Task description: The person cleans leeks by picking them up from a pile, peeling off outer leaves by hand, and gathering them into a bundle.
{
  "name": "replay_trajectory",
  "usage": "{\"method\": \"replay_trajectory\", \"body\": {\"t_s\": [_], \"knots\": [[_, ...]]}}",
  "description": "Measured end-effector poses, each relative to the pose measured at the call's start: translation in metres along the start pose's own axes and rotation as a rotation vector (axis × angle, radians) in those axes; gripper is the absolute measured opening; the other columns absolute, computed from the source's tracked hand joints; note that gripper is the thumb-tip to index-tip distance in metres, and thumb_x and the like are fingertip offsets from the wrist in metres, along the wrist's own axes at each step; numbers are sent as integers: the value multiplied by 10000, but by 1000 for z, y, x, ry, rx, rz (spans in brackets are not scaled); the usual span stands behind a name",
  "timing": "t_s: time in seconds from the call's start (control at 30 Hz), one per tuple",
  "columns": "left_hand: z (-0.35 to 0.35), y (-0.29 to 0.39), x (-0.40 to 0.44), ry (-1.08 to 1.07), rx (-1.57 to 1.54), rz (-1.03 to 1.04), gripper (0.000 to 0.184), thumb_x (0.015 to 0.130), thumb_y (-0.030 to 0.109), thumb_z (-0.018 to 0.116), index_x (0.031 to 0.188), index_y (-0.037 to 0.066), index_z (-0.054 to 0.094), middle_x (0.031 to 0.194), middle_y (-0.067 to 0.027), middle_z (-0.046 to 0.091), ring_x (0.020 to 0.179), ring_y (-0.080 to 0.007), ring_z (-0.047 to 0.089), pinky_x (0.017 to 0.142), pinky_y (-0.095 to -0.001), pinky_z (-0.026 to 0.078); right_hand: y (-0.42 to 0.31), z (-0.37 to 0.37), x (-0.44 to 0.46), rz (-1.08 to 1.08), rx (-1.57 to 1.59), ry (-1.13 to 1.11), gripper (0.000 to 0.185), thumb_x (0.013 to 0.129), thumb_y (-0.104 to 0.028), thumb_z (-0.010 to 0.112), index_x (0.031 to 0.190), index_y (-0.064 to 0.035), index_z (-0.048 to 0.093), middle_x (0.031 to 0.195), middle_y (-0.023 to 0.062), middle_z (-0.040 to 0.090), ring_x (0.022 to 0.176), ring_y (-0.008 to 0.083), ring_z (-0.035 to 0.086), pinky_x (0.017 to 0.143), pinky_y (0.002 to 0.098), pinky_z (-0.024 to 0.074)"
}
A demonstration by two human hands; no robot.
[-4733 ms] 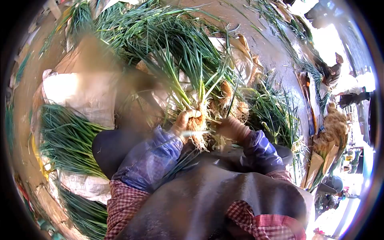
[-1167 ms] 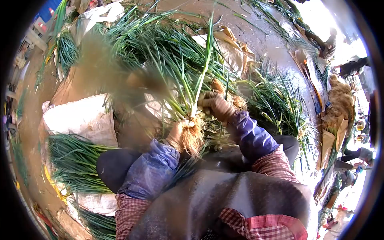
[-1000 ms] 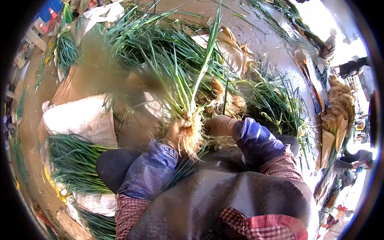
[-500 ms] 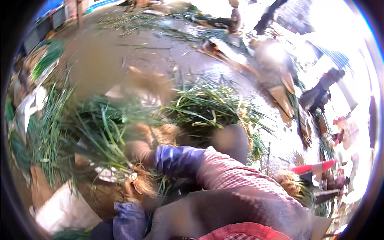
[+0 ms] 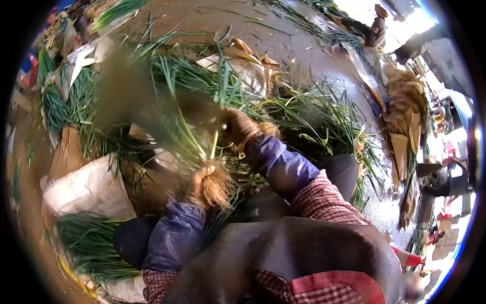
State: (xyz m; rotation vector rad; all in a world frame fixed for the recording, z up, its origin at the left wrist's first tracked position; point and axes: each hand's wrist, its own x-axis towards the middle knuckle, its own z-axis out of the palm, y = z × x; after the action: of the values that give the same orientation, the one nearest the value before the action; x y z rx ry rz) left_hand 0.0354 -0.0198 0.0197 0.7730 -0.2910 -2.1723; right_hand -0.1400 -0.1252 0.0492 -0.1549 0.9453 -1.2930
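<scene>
My left hand (image 5: 196,188) is closed round the lower stems of a bunch of green onions (image 5: 195,144), just above its shaggy tan roots (image 5: 217,186). The bunch leans up and to the left, and its leaves are partly blurred by a smudge on the lens. Ahead and to the right, my right hand (image 5: 240,127) has its fingers curled at a single green onion (image 5: 223,91), whose pale end shows at the fingertips. Beyond that hand lies a heap of loose green onions (image 5: 309,119) on the ground.
A pale sack (image 5: 88,186) lies at left, with a pile of green onions (image 5: 91,248) beside my left knee. Crumpled brown paper (image 5: 248,71) lies ahead. Another person (image 5: 377,30) sits at the upper right, near rooted bundles (image 5: 405,96). Wet ground (image 5: 202,20) stretches ahead.
The view has swung downward. My right hand has moved forward and right, away from the left hand. My left hand still grips the bunch, now held more in front of my body.
</scene>
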Motion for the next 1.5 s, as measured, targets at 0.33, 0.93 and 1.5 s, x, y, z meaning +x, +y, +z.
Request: {"method": "replay_trajectory", "body": {"t_s": [0.33, 0.93, 1.5], "knots": [[3, -1, -3, 101, -28, -35, 131, 790, 55, 586, 903, -8, 604, 793, -102, 621, 715, -226, 617, 678, -334, 541, 4, -31, -11, -219, -684, -123, 124, 830, -64, 537, 752, 2, 607, 628, 114, 619, 415, 165, 542, 380, 282, 452], [5, -2, 0, 286, 41, 14, 219, 754, 78, 639, 965, 28, 607, 814, -32, 598, 721, -185, 581, 655, -322, 519, -2, -24, -22, -163, -1660, -646, 123, 832, -112, 556, 865, -57, 662, 600, 45, 572, 466, 145, 516, 429, 285, 430], [6, -1, 1, 189, 20, 36, 162, 751, 37, 621, 910, 6, 620, 785, -54, 614, 708, -186, 604, 664, -298, 526, 27, -73, -57, 238, -2323, -867, 281, 837, -214, 607, 1084, -81, 626, 875, 101, 675, 732, 164, 632, 675, 335, 543]]}}
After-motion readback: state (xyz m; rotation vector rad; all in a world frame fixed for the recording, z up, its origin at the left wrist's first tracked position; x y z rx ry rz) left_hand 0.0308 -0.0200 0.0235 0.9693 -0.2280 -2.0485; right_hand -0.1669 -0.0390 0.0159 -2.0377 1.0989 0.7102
